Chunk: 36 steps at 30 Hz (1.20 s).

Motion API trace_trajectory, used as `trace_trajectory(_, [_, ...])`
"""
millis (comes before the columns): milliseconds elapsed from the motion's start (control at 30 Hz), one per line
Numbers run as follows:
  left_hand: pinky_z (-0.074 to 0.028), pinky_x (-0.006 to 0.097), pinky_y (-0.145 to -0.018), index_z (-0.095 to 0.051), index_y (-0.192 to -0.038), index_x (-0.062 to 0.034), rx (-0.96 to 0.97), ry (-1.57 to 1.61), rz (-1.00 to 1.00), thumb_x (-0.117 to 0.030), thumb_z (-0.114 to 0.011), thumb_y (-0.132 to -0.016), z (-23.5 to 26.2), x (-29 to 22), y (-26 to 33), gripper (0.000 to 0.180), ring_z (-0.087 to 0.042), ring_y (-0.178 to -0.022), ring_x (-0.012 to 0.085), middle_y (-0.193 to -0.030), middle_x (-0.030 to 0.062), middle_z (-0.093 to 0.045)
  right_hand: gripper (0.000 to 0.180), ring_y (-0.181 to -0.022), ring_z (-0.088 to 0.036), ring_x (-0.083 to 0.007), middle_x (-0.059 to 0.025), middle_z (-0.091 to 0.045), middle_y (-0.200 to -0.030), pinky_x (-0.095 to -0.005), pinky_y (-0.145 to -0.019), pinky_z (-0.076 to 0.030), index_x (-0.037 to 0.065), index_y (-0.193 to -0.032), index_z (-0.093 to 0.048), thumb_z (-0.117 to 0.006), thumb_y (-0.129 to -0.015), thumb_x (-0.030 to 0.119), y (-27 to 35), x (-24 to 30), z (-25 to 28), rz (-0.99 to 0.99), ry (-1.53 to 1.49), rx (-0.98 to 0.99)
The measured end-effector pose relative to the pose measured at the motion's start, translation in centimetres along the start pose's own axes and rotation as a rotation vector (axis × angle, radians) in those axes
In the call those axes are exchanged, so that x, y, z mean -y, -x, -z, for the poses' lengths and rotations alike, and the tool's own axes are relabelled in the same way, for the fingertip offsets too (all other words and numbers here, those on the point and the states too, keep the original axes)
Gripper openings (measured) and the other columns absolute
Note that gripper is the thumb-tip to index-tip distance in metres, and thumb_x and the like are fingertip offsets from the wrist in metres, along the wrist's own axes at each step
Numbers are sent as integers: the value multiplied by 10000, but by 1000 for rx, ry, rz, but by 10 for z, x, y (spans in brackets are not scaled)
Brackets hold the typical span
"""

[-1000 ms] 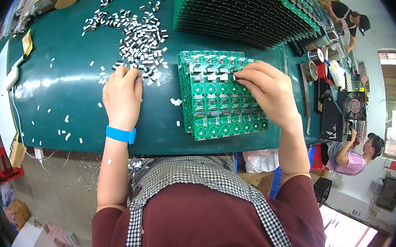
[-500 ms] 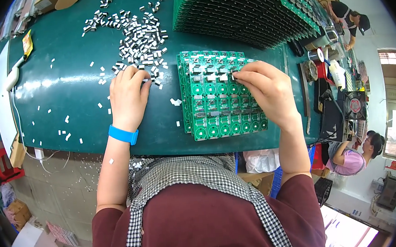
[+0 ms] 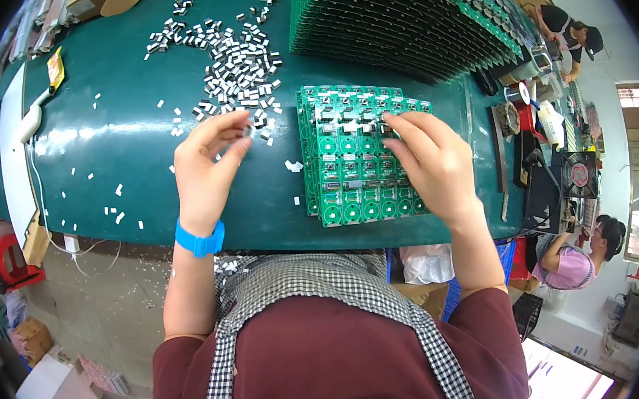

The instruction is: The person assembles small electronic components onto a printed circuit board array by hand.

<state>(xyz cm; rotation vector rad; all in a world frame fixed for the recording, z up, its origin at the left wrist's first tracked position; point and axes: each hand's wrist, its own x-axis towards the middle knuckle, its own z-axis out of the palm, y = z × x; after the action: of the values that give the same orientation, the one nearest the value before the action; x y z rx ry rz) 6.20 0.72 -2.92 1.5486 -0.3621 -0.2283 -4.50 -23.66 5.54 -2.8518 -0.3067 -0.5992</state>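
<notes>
Pinching at the heap's near edge: my left hand (image 3: 203,168) is raised off the table, thumb and forefinger nearly together around a small, blurred greyish block (image 3: 250,132). My bright blue plastic wristband (image 3: 201,240) sits just below that palm. My right hand (image 3: 438,162) reaches over the upper part of a green rectangular circuit-board panel (image 3: 365,195), thumb and forefinger slightly parted beside a row of small components; cannot tell whether the fingertips touch one. The panel lies on the dark green glossy tabletop (image 3: 150,169), in front of me and right of centre, on top of at least one more like it. Left of it and farther off, a loose heap of small black-and-white blocks (image 3: 240,70). Beyond the panel, a tall stack of green circuit boards (image 3: 373,27). Small white slips (image 3: 119,190) lie scattered left of my left hand. Two co-workers off to the right, one in a black cap (image 3: 593,40).
</notes>
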Motion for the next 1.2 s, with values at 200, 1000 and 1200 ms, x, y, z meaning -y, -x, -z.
trace_trajectory(200, [-514,304,-847,-577,-1151,32,118,318,-28,117,-629,-783,-22,-44,29,381,-630,-949,180,-1012,116,-628,378,-724,-630,-190,-102,-637,-892,-278,-598,-517,29,-1045,-652,-752,-682,-8,2,51,6,-141,-503,-109])
trace_trajectory(1000, [-505,294,-594,-658,-847,-45,244,-112,-653,6,-732,-636,-37,-49,45,229,-636,-727,210,-846,66,-635,241,-690,-634,-218,-101,-627,-836,-296,-583,-526,12,-847,-651,-753,-630,-9,16,58,-11,137,-737,-116])
trace_trajectory(1200, [-511,282,-560,-674,-839,-31,150,-223,-824,-9,-746,-617,-39,-46,47,234,-641,-685,204,-785,63,-641,261,-691,-646,-222,-105,-640,-815,-296,-606,-554,-3,-862,-656,-759,-622,-9,19,59,-8,195,-560,-199])
